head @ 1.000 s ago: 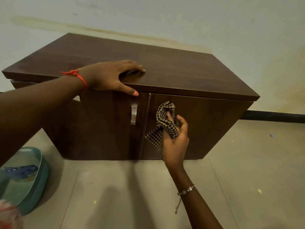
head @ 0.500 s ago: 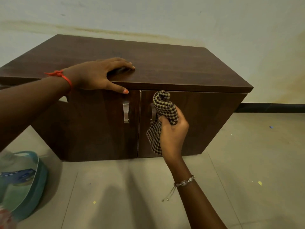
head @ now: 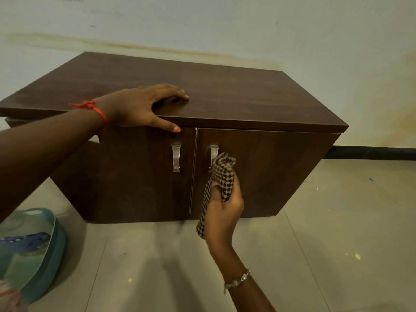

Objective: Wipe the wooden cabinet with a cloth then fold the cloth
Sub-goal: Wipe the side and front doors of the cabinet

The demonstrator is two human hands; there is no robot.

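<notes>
While the left hand point(head: 139, 106) lies on top of the cabinet point(head: 247, 97), the right hand point(head: 225, 212) holds a checked cloth point(head: 221, 174) against the door point(head: 281, 172) on the right of the frame.

Reaching in from the left edge of the frame, the left arm ends in a spread hand: fingers straight and flat on the top near its front edge, thumb down over that edge (it grips nothing). The right arm rises from the bottom of the frame, fingers and thumb curled round the bunched cloth just right of centre. The cloth's long axis runs roughly up and down: its wadded upper end lies against the door, over the lower part of a metal handle point(head: 213, 152), and its loose tail hangs down beside the palm.
</notes>
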